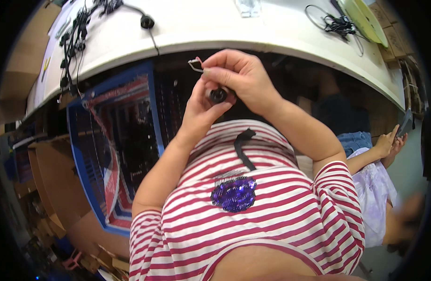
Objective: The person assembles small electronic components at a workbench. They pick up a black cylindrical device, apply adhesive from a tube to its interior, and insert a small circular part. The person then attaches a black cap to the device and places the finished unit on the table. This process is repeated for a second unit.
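Observation:
Just off the table's near edge, my two hands are close together in front of my striped shirt. My left hand (199, 110) is wrapped round a black cylindrical part (218, 96) whose round end faces up. Above it, my right hand (248, 79) pinches a small bent metal clip (195, 65) between thumb and fingers. The clip sticks out to the left, with a bit of pink or red beside it. My fingers hide whether the clip joins the black part.
A white table (196, 35) curves across the far side. On it lie tangled black cords (79, 42) at left and a coiled black cable (339, 24) beside a yellow-green tub (365, 21). Below stands a blue-framed crate (77, 154). At right a person (374, 187) holds a phone-like object.

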`<state>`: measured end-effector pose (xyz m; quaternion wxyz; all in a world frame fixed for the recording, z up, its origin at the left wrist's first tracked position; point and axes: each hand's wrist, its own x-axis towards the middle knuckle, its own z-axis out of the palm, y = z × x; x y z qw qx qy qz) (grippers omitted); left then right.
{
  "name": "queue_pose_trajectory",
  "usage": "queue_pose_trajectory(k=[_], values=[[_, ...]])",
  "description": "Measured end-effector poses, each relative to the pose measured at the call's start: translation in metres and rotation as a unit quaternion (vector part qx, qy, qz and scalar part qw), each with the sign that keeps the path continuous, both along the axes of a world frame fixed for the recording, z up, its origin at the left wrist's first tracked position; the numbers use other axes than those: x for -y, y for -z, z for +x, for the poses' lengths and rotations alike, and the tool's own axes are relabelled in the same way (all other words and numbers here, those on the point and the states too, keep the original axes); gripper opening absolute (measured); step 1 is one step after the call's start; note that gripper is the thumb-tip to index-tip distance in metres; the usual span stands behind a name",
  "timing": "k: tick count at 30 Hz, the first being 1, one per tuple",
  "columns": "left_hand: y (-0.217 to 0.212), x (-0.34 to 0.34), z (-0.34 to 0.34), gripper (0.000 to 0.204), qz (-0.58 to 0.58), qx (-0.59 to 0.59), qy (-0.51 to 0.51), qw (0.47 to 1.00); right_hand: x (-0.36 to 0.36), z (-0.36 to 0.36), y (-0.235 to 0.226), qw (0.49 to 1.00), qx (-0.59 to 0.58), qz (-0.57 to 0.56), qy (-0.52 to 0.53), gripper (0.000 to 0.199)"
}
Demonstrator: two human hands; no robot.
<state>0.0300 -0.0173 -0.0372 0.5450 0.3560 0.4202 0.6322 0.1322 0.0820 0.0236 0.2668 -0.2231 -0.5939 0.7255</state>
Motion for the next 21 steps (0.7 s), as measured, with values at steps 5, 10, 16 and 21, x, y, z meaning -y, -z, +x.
queue_pose_trajectory(k=[5,10,16,21], values=[[-0.004,-0.004,-0.009,0.041,0.073,0.084,-0.026,0.993,-0.013,0.014,-0.011,0.993,-0.062,0.100,-0.016,0.013],[-0.034,-0.010,-0.023,0.027,0.000,0.094,-0.040,0.995,-0.010,0.018,-0.008,0.835,-0.095,0.538,-0.060,0.013],[-0.047,-0.021,-0.041,0.017,-0.054,0.098,-0.050,0.992,-0.031,0.015,-0.026,0.881,0.019,0.469,-0.065,0.018],[-0.046,-0.018,-0.051,0.014,-0.061,0.107,-0.052,0.991,-0.029,0.005,-0.030,0.879,0.063,0.460,-0.106,0.023]])
